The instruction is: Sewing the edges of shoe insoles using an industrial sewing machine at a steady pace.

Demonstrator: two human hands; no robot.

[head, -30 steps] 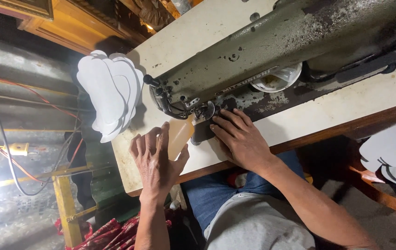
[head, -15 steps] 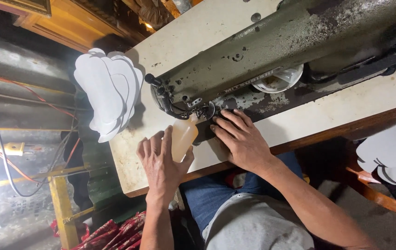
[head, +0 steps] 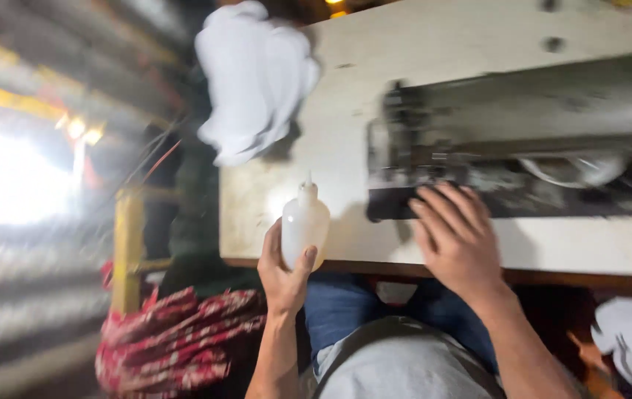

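Tabletop [head: 271, 199]: bottle [head: 305, 225] in left hand [head: 282, 273].

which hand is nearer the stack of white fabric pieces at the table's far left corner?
Left. The left hand holds the squeeze bottle at the table's near edge, below the white fabric pieces. The right hand rests on the sewing machine bed, farther right.

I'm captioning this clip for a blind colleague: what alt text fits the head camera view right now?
Blurred view from above: the person's left hand holds a small translucent squeeze bottle with a pointed nozzle at the table edge, while the right hand rests on the sewing machine. White cloth pieces lie at the table's far corner; a red patterned fabric bundle sits below left.
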